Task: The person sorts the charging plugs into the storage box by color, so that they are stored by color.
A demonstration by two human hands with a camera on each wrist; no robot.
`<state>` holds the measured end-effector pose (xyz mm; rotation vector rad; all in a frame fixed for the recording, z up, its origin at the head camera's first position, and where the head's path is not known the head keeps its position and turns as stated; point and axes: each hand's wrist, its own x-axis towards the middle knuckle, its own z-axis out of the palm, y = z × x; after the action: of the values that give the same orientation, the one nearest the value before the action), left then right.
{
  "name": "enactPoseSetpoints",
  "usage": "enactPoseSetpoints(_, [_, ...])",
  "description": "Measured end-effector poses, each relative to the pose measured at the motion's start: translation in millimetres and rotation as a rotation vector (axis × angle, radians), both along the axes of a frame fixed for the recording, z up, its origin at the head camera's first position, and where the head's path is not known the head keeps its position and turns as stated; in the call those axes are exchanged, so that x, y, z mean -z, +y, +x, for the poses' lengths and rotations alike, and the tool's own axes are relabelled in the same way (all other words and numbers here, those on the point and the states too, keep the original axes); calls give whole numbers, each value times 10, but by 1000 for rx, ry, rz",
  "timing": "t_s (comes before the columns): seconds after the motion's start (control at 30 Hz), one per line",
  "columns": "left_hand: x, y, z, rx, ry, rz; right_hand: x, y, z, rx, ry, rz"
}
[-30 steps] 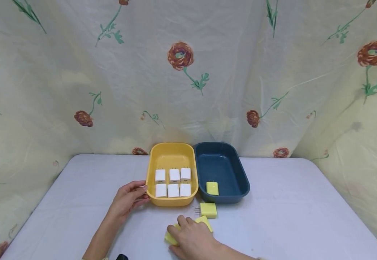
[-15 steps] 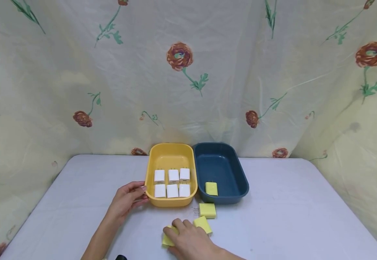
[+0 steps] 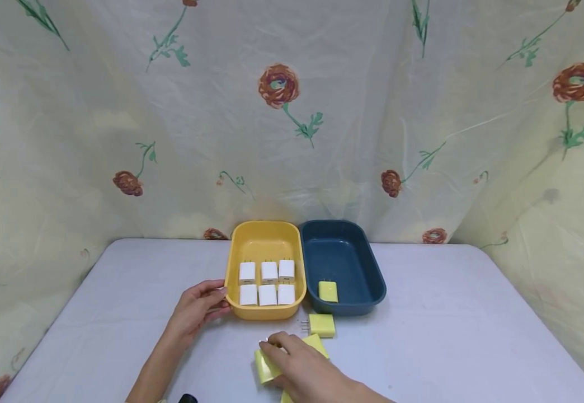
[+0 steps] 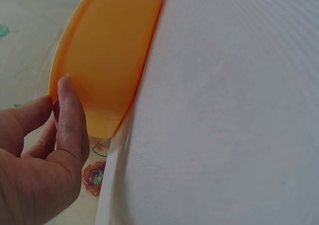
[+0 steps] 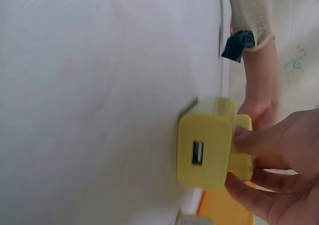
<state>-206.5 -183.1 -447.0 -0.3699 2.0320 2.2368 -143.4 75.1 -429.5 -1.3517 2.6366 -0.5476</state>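
My left hand (image 3: 198, 310) pinches the near left rim of a yellow tray (image 3: 267, 312); in the left wrist view the thumb and fingers meet at the tray's edge. Two rows of white chargers (image 3: 267, 295) sit in that tray. My right hand (image 3: 308, 366) holds a yellow USB wall charger (image 3: 267, 368) between thumb and fingers, tilted, with metal prongs near the fingertips. Another yellow charger (image 3: 317, 342) lies partly behind the hand, and a yellow corner (image 3: 286, 398) shows below it. The right wrist view has a yellow charger (image 5: 204, 153) with its USB port facing the camera.
A dark blue tray (image 3: 344, 308) stands against the yellow tray's right side, with one yellow charger (image 3: 328, 291) inside. In front of it a yellow charger (image 3: 321, 326) lies with prongs pointing left. A floral curtain (image 3: 352, 140) hangs behind the white table (image 3: 448, 324).
My right hand has picked up and tilted the yellow charger at its fingertips, and a yellow corner now shows beneath the hand. The left hand and both trays look the same.
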Motion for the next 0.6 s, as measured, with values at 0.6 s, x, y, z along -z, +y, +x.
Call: enactPoseSetpoints(0.6, [3,21,7,-4,-11,-50,-229,568,-59,199,51,-111])
